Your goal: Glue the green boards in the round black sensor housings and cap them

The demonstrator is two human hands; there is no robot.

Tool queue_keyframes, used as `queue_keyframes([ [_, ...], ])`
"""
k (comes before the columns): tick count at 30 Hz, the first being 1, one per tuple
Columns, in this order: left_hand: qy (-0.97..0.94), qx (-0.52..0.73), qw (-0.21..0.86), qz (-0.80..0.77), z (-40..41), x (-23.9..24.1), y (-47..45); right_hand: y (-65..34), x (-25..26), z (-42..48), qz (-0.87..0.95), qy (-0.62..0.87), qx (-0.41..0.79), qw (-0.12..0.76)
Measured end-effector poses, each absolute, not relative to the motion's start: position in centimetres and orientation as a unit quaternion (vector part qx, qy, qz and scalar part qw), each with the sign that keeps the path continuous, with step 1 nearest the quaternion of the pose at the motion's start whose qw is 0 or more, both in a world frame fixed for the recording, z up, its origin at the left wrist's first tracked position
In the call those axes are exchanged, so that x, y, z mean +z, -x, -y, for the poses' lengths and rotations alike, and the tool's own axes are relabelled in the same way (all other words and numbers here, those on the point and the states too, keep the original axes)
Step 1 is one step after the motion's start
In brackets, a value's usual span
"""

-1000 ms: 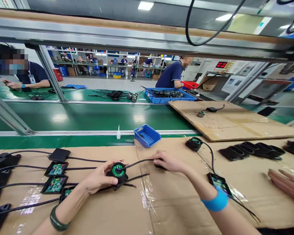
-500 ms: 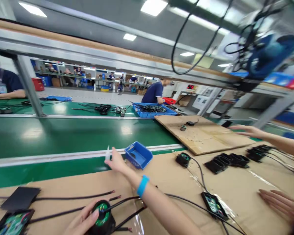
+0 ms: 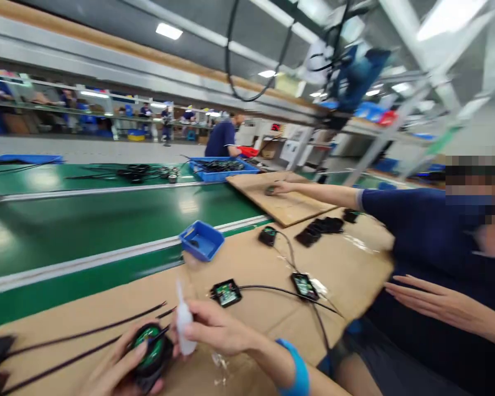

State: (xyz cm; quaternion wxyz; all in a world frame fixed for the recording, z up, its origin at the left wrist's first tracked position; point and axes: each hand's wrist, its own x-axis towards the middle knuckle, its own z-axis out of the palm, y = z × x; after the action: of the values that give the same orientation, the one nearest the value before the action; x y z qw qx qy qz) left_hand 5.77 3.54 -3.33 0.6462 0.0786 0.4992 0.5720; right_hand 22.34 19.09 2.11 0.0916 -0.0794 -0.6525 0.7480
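My left hand grips a round black housing with a green circuit board at the bottom left, on brown cardboard. My right hand, with a blue wristband, holds a small white squeeze bottle upright, its nozzle pointing up, right next to the housing. Black cables run left from the housing. Two open black modules with green boards lie a little to the right, joined by a cable.
A small blue bin stands at the edge of the green conveyor belt. A co-worker in dark blue sits at my right, one hand hovering near me, the other reaching to a cardboard sheet. Black housings lie beyond.
My right hand reached out to the white bottle by the conveyor edge, took it and brought it back beside the housing. The view swung right, revealing the co-worker.
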Motion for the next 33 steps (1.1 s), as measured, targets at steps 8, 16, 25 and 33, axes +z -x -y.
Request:
queue_keyframes([
  [8, -0.183, 0.517, 0.651, -0.525, -4.3, 0.0, -9.2, -24.3, -1.9, -19.1, 0.607, 0.083, 0.774, 0.158],
  [16, -0.337, 0.542, 0.569, -0.518, -3.0, -0.4, -9.6, -30.4, -0.9, -17.4, 0.500, 0.230, 0.812, 0.196],
  [25, -0.418, 0.485, 0.391, -0.661, -3.0, -0.1, -10.9, -30.8, -0.9, -15.8, 0.310, 0.372, 0.829, 0.279],
  [33, -0.434, 0.471, 0.324, -0.697, -2.6, -0.8, -12.0, -29.5, -1.0, -15.4, 0.200, 0.371, 0.842, 0.336],
])
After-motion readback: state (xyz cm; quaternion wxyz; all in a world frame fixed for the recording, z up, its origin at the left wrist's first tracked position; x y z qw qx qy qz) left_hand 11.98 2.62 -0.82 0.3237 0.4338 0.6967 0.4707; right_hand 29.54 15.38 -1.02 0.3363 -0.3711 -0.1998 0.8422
